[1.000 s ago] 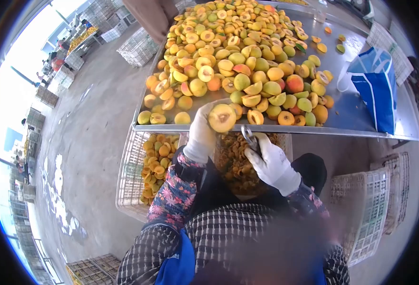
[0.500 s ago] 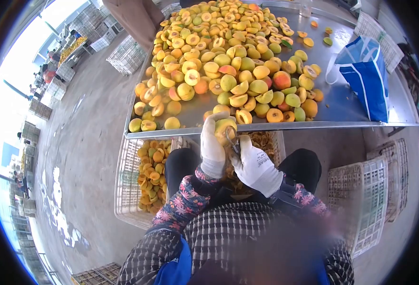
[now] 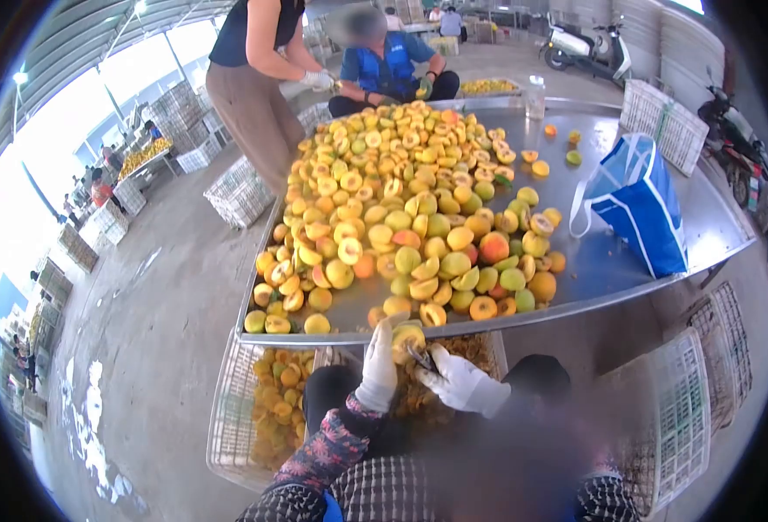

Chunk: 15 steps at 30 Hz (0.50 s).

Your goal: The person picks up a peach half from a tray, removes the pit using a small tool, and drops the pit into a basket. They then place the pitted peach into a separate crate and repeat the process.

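Right up close, your gloved left hand has its fingers curled round a fruit — there it is, just by the near edge of the table — while your right hand grips a metal tool, its tip right against that fruit. Down by your knees sits a crate of cut pieces, and up on the tabletop it's a great heap of halves, with a blue bag over to the right. Beyond — one standing person, another seated in a blue vest, and a scooter farther back.
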Each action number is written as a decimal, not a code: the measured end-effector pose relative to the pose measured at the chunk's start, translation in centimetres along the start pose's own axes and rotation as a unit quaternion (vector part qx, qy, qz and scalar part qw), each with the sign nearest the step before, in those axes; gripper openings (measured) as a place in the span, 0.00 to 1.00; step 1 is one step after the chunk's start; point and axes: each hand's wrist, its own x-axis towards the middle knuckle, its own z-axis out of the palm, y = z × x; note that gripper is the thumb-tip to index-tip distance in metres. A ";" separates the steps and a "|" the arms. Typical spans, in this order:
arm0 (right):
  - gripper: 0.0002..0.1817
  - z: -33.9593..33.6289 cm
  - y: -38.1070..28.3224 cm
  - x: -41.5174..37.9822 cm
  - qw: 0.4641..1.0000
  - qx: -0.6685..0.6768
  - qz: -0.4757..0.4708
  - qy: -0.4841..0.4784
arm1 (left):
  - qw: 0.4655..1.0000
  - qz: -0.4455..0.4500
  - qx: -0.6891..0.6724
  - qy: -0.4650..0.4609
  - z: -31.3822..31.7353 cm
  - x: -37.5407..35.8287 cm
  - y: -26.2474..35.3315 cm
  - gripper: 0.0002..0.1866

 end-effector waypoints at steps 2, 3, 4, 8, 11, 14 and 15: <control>0.23 0.2 0.4 -0.1 1.000 -0.023 0.001 0.001 | 0.985 -0.096 -0.146 -0.001 0.0 0.0 0.5 0.25; 0.24 1.0 0.7 -0.1 0.998 -0.061 -0.012 0.017 | 0.983 -0.110 -0.147 -0.001 0.0 -0.3 0.8 0.25; 0.23 1.1 0.5 -0.3 0.992 -0.126 -0.014 0.014 | 0.982 -0.122 -0.147 -0.003 0.2 -0.4 1.0 0.25; 0.22 2.2 0.1 -0.6 0.982 -0.185 0.023 0.015 | 0.984 -0.096 -0.129 0.075 1.1 -0.7 0.3 0.17; 0.21 3.6 1.0 -1.0 0.998 -0.026 -0.013 0.063 | 0.992 -0.043 -0.088 0.083 1.7 -0.9 0.3 0.13; 0.20 2.2 -0.3 -0.9 0.999 -0.020 0.010 0.035 | 0.994 -0.037 -0.085 0.053 0.7 -0.7 -0.9 0.12; 0.20 1.7 -0.1 -1.0 0.998 -0.052 0.003 0.023 | 0.994 -0.042 -0.089 0.047 0.7 -0.7 -1.0 0.12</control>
